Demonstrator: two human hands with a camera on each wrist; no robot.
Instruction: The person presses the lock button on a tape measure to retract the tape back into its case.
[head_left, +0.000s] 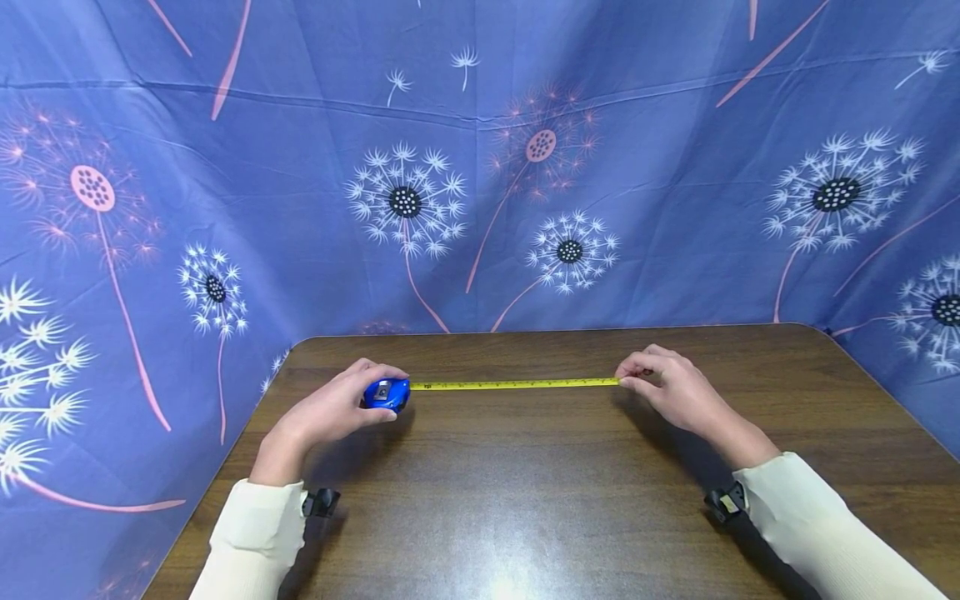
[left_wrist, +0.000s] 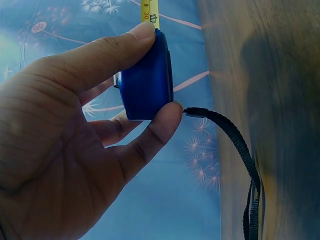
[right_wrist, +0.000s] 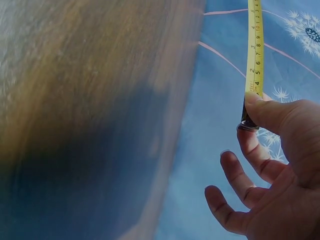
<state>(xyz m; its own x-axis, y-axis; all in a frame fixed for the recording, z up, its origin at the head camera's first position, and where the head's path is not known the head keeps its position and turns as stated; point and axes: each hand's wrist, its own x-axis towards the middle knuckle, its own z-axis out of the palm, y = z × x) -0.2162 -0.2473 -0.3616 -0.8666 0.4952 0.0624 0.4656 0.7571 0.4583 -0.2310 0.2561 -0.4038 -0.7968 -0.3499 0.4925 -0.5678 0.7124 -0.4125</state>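
Observation:
A blue tape measure (head_left: pixel 387 395) is held in my left hand (head_left: pixel 335 407), thumb on one side and fingers on the other. Its yellow blade (head_left: pixel 517 384) stretches nearly level to the right, above the table. My right hand (head_left: pixel 678 392) pinches the blade's free end between thumb and index finger. In the right wrist view the metal end hook (right_wrist: pixel 247 124) shows at the index fingertip, and the other fingers are loosely bent. A black wrist strap (left_wrist: pixel 235 135) hangs from the case in the left wrist view. Small numbers on the blade (right_wrist: pixel 255 50) run away from the right hand.
Both hands are over a brown wood-grain table (head_left: pixel 495 483). Behind it and at the sides hangs a blue cloth (head_left: pixel 315 208) with dandelion prints. Black devices (head_left: pixel 321 502) are worn at both wrists, by the cream sleeves (head_left: pixel 255 525).

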